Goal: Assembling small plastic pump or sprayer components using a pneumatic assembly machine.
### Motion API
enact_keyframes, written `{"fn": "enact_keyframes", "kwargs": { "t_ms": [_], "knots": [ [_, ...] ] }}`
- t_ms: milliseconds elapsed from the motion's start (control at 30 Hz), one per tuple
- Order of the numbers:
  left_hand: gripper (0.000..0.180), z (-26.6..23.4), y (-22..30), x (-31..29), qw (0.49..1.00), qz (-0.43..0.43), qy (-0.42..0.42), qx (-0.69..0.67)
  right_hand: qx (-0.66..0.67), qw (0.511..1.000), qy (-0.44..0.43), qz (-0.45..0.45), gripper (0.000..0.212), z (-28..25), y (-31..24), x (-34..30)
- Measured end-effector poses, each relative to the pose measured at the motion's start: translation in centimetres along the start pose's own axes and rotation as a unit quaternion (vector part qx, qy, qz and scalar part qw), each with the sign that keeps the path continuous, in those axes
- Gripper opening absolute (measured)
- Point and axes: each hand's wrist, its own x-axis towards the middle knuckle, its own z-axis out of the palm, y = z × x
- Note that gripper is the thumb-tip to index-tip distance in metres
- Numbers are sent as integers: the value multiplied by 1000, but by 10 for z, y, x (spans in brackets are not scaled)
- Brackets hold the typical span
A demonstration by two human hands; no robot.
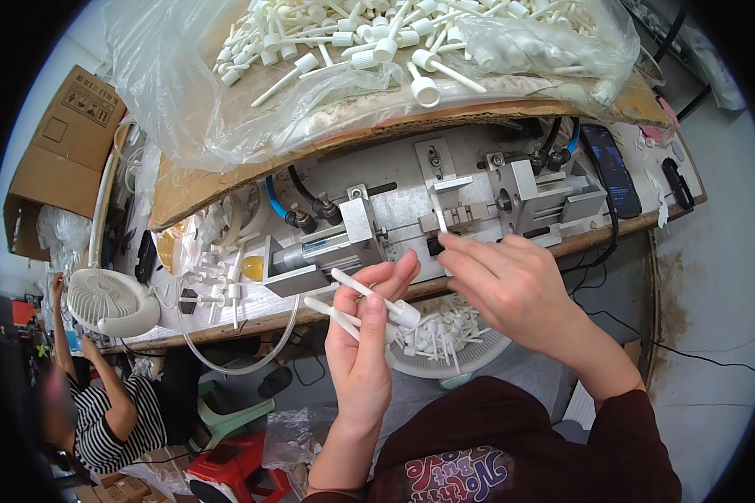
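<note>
Left hand [362, 335] closed around two white capped plastic stems [369, 298] above a white basket [445, 356], right hand [512, 285] pinching another white stem [441, 220] upright at the metal jig [445, 210].

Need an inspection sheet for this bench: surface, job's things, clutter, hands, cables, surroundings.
Surface: wooden bench carrying a metal fixture.
Job's things: left hand holds white stemmed caps; right hand sets a white piece into the fixture.
Clutter: plastic bag of white caps on cardboard; basket of caps below.
Hands: both gripping.
Cables: blue air hoses; black cable.
Surroundings: white fan, phone, cardboard box, another person.
</note>
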Motion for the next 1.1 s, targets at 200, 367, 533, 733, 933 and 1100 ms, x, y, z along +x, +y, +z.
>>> {"fn": "enact_keyframes", "kwargs": {
  "t_ms": [200,367,533,733,933,1100],
  "knots": [
    [32,3,-1,-2,991,-87,-97,-13,176,982,10,-71,33,-1,-13,-18],
    [32,1,-5,2,997,-46,-50,24,116,988,94,29,32,0,-1,-18],
    [25,-10,-4,1,997,-74,-36,-6,-17,999,25,-8,26,12,7,-14],
    [55,-6,-8,2,987,-90,-51,-125,-87,996,-23,10,27,11,0,-3],
    [77,-2,-6,4,973,-91,-37,-208,-94,995,-26,14,25,8,-3,0],
    [77,-4,-7,5,976,-79,-25,-201,78,996,41,-17,27,1,-14,-7]
  ]
}}
